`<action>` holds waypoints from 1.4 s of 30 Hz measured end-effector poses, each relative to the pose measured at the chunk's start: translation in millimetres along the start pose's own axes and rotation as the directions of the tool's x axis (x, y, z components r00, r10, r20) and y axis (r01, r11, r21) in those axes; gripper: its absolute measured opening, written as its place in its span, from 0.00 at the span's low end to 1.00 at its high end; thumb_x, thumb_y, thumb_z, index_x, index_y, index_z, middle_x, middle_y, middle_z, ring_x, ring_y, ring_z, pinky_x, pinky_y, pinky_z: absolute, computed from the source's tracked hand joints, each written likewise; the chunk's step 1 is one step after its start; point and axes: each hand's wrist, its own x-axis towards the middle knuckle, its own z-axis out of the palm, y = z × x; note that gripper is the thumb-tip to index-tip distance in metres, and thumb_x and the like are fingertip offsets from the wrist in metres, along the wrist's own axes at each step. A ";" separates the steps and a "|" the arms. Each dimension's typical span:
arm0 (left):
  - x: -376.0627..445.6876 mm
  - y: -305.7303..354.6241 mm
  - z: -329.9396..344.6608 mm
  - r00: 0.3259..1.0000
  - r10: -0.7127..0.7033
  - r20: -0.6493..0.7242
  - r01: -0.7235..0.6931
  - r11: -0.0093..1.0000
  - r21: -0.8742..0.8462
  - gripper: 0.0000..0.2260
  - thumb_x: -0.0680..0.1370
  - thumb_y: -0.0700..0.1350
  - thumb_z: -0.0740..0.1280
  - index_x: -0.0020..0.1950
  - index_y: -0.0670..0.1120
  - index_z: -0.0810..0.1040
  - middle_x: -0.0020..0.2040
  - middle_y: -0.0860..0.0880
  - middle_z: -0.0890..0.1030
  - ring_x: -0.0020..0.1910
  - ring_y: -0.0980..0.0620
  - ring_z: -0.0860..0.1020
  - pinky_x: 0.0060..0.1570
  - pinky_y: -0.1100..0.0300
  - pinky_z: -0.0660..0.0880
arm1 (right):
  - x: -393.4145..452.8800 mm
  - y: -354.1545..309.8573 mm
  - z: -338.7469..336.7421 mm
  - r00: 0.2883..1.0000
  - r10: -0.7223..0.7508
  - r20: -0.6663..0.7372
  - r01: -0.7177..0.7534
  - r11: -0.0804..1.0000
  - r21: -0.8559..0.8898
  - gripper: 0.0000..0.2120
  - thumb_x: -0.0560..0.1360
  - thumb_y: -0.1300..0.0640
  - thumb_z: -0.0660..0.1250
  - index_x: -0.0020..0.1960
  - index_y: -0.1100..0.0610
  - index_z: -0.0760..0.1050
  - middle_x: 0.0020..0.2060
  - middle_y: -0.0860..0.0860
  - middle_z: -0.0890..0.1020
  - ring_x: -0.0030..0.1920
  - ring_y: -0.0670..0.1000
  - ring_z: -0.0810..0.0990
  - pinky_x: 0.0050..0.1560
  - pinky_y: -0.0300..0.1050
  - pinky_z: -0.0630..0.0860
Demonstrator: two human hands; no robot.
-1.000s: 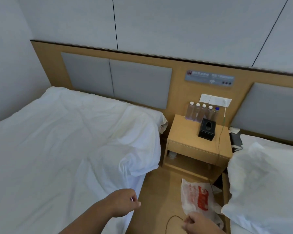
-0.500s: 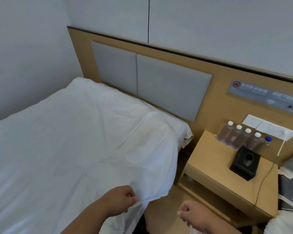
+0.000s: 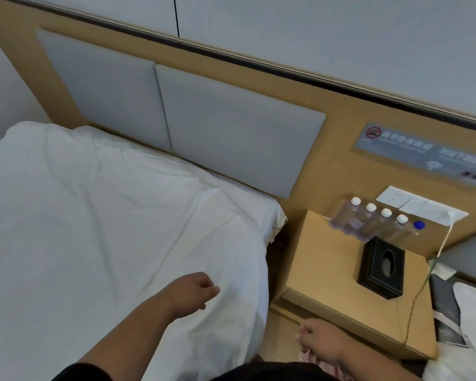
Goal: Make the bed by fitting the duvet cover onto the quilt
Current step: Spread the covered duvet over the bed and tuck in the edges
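The white duvet (image 3: pixel 99 229) lies spread and creased over the bed, reaching the grey padded headboard (image 3: pixel 193 125) and draping over the bed's right edge. My left hand (image 3: pixel 195 292) hovers above that edge, fingers loosely curled, holding nothing. My right hand (image 3: pixel 319 343) sits low in the gap beside the bed, fingers curled; whether it grips anything I cannot tell. To the right stands a wooden nightstand (image 3: pixel 330 273) bearing a black tissue box (image 3: pixel 382 266) and a row of water bottles (image 3: pixel 377 224) against the wall.

Narrow gap btwn bed (image 3: pixel 99 243) & nightstand (image 3: pixel 327 270); bottles (image 3: pixel 379 224) crowd nightstand's rear.
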 end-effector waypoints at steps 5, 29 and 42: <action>44.8 11.2 -3.9 0.995 -0.067 0.067 0.064 0.997 0.052 0.11 0.76 0.60 0.65 0.49 0.55 0.79 0.48 0.54 0.85 0.45 0.59 0.84 0.57 0.51 0.79 | 62.1 -31.7 -32.1 1.000 0.005 0.014 -0.007 0.988 0.155 0.09 0.82 0.56 0.59 0.51 0.58 0.77 0.42 0.54 0.81 0.35 0.48 0.78 0.34 0.39 0.74; 217.8 107.8 -16.3 0.999 -0.002 -0.044 0.022 0.891 0.453 0.19 0.79 0.48 0.65 0.70 0.51 0.71 0.67 0.53 0.74 0.66 0.51 0.74 0.65 0.53 0.72 | 284.6 -185.3 -101.8 0.816 -0.374 0.441 0.300 0.926 0.230 0.29 0.70 0.55 0.78 0.68 0.53 0.73 0.58 0.47 0.82 0.61 0.52 0.80 0.65 0.48 0.75; 244.0 200.0 -76.5 0.931 -0.125 0.342 -0.264 0.416 0.870 0.08 0.79 0.57 0.66 0.48 0.53 0.74 0.46 0.54 0.78 0.50 0.49 0.77 0.44 0.57 0.70 | 239.3 -126.1 -132.0 0.760 -0.465 0.454 0.532 0.847 -0.023 0.36 0.65 0.39 0.78 0.68 0.44 0.69 0.58 0.43 0.77 0.59 0.47 0.77 0.61 0.46 0.75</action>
